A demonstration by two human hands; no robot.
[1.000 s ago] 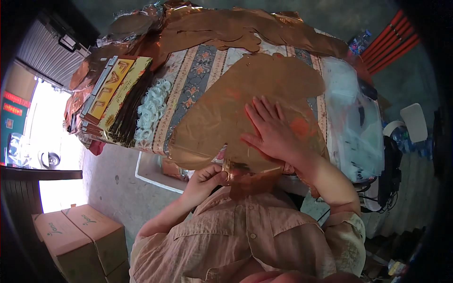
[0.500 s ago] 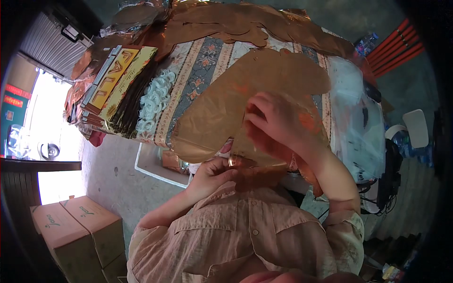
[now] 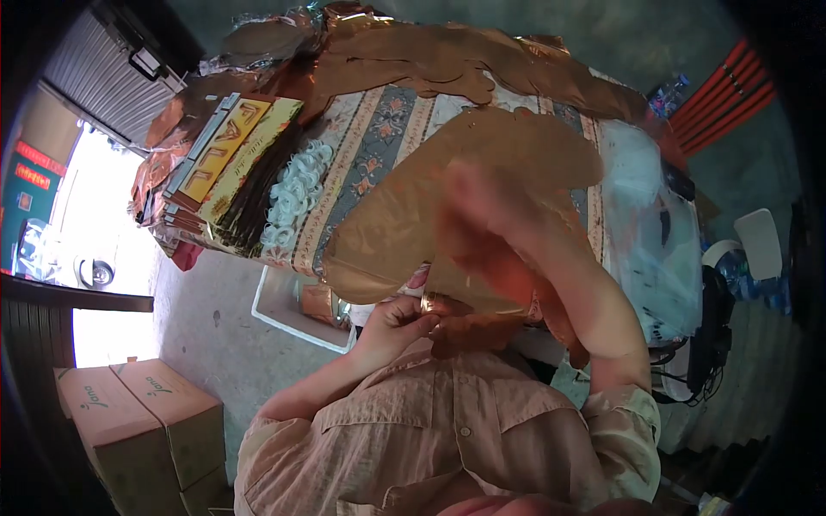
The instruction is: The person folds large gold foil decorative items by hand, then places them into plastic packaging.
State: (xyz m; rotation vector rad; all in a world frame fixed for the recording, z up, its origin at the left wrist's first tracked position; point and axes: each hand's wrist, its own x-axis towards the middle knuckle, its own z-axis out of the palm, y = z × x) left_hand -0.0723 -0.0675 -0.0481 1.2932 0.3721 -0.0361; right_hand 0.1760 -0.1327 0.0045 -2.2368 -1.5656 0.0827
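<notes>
A large flat copper-coloured foil piece (image 3: 404, 198) with rounded lobes, which looks like an uninflated foil balloon, lies over the near part of the table and hangs past its front edge. My left hand (image 3: 397, 325) pinches its folded, shiny lower edge between thumb and fingers, close to my shirt. Above the middle of the foil is my right hand (image 3: 490, 202), smeared by motion, so its fingers and anything in them cannot be made out. Beneath the right forearm, more foil hangs down over the edge.
Stacked flat brown foil pieces (image 3: 413, 56) line the table's far side. To the left lie printed "FALL" packets (image 3: 228, 150) and coiled white ribbons (image 3: 294, 193). Clear plastic bags (image 3: 650, 232) cover the right end. A white foam box (image 3: 292, 322) and cardboard boxes (image 3: 138, 413) stand on the floor.
My right hand has blurred with quick movement above the foil, staying in about the same area. My left hand keeps its pinch on the edge. The whole view has shifted slightly.
</notes>
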